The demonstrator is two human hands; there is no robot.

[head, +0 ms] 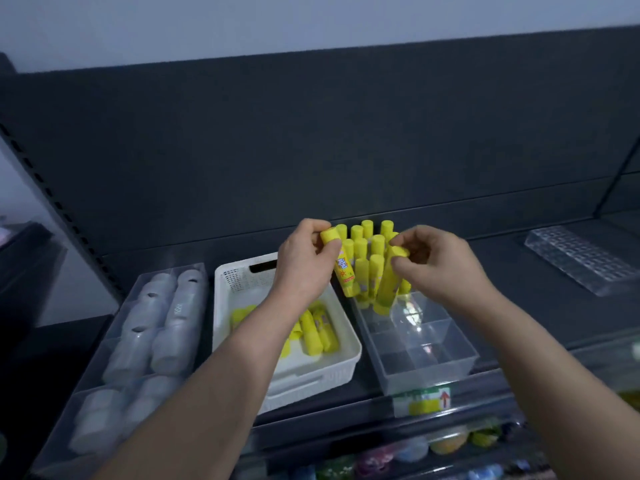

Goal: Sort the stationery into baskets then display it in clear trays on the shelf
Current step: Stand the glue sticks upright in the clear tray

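While the left hand [304, 265] grips a yellow plastic glue stick with a printed label [343, 268], its fingers are curled around the capped upper end and the stick hangs tilted above the gap between two containers. The right hand [440, 265] pinches the yellow cap of a second yellow glue stick [386, 289] between thumb and fingers; this stick leans in the back part of a clear plastic tray with dividers [433, 351]. Just behind it, a group of upright yellow glue sticks [363, 244] stands close together in the same back part of the tray. The front compartments of the tray hold nothing.

Just to the left of the tray sits a white perforated plastic basket [242, 282], and several more yellow glue sticks [317, 332] lie flat inside it, partly hidden by the left forearm. Both containers stand on a dark grey shelf [502, 306]. Further left, a long clear tray [114, 327] holds white cylindrical bottles [173, 317] lying in rows. Well apart on the right lies a clear ridged acrylic holder [581, 263]. Blurred colourful items [446, 441] are on the shelf below.
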